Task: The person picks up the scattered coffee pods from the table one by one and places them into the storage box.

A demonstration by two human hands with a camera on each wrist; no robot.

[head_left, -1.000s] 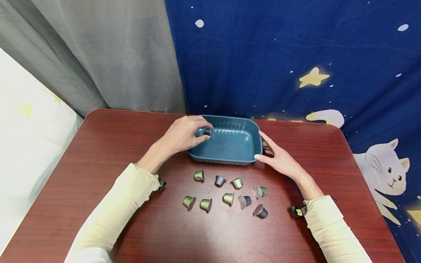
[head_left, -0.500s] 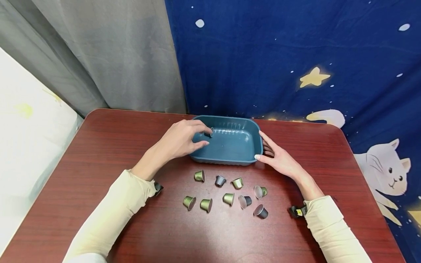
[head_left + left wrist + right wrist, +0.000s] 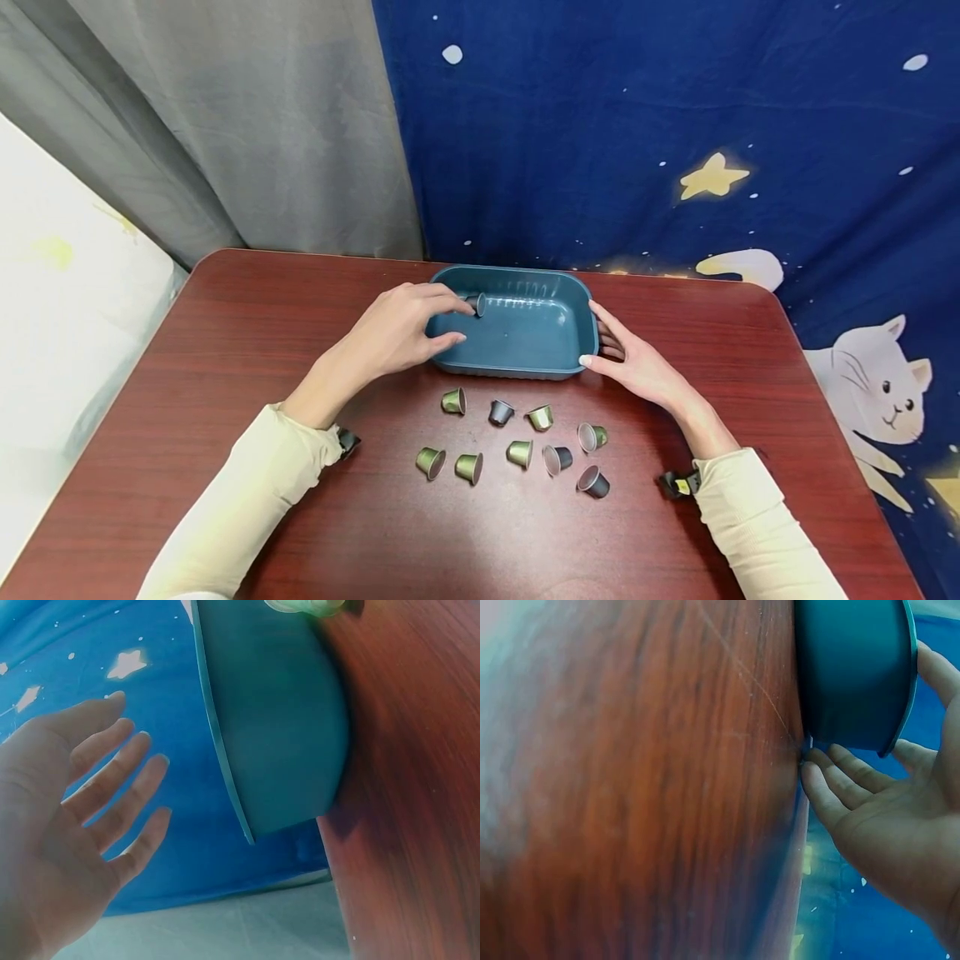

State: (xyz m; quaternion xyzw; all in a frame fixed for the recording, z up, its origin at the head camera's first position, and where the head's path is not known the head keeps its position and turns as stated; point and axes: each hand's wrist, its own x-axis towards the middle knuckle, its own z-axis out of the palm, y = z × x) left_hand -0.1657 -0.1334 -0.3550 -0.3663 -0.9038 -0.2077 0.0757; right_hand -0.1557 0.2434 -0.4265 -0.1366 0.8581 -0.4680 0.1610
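My left hand (image 3: 397, 329) hangs over the left end of a teal plastic bin (image 3: 517, 354), thumb and fingers apart. Just past its index fingertip lies a dark coffee capsule (image 3: 480, 306) inside the bin, partly covered by that finger. The left wrist view shows the same hand (image 3: 97, 802) with nothing between its fingers, beside the bin's wall (image 3: 277, 727). At the bin's right end, my right hand (image 3: 633, 362) rests its thumb and index finger on the rim. From the right wrist, the hand's other fingers (image 3: 847, 784) reach low beside the bin (image 3: 855, 675).
Several green capsules (image 3: 519, 453) and dark capsules (image 3: 594, 482) lie on their sides on the reddish wooden table (image 3: 360, 517) in front of the bin. Behind the table's back edge hang a grey curtain (image 3: 322, 150) and a blue star-patterned curtain (image 3: 562, 142).
My left hand has let go of the dark capsule inside the bin and drawn back leftward and toward the front. The right hand has stayed at the bin's right end.
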